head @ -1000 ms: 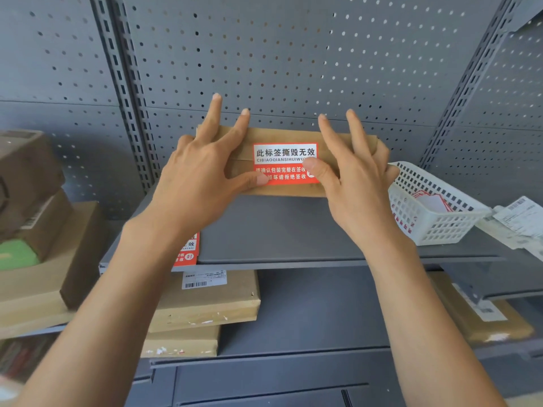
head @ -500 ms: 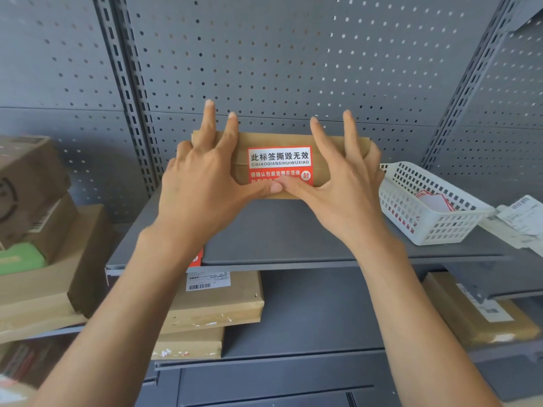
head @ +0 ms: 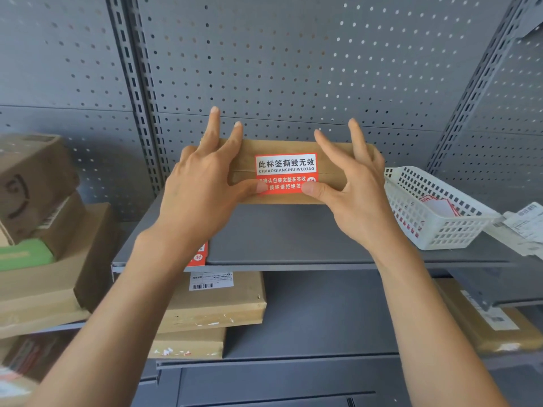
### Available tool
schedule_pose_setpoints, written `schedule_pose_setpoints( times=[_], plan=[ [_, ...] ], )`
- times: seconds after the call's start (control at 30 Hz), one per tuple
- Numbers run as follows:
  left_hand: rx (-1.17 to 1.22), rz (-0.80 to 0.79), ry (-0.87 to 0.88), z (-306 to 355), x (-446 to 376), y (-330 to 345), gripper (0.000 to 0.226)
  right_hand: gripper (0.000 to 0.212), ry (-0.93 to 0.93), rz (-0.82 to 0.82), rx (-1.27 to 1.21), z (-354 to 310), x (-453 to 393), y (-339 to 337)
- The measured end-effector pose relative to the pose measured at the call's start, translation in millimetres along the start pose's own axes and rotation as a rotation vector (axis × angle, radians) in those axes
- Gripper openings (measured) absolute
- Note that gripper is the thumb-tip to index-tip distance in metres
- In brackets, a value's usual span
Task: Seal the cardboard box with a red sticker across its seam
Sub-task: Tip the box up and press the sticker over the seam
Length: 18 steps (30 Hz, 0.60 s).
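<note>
My left hand and right hand, fingers spread, thumb the sticker onto the box; uneven pressure could crease it or lift an edge off the seam.

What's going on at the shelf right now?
A person is sealing a flat brown cardboard box on the grey metal shelf. The red and white rectangular sticker already lies across the box's seam. The left hand and right hand press its lower corners with their thumbs.
</note>
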<state>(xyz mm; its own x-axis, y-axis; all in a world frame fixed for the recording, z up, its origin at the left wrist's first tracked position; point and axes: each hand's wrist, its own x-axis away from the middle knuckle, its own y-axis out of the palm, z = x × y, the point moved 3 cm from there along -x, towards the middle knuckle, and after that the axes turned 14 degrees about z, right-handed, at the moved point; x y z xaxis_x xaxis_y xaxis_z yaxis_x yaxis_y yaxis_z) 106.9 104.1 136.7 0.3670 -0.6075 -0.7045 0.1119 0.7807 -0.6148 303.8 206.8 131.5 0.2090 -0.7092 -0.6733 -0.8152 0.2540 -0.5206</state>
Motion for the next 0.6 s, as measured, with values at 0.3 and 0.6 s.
schedule_pose_setpoints(
  times=[0.3,0.6],
  plan=[
    [0.092,0.015,0.020,-13.0,0.3,3.6,0.064,0.068,-0.046,-0.059,-0.022,2.1,-2.0,-9.6],
    [-0.046,0.081,-0.063,9.4,4.4,3.0,0.108,0.085,-0.021,0.028,0.156,-15.9,8.6,4.9]
  ],
)
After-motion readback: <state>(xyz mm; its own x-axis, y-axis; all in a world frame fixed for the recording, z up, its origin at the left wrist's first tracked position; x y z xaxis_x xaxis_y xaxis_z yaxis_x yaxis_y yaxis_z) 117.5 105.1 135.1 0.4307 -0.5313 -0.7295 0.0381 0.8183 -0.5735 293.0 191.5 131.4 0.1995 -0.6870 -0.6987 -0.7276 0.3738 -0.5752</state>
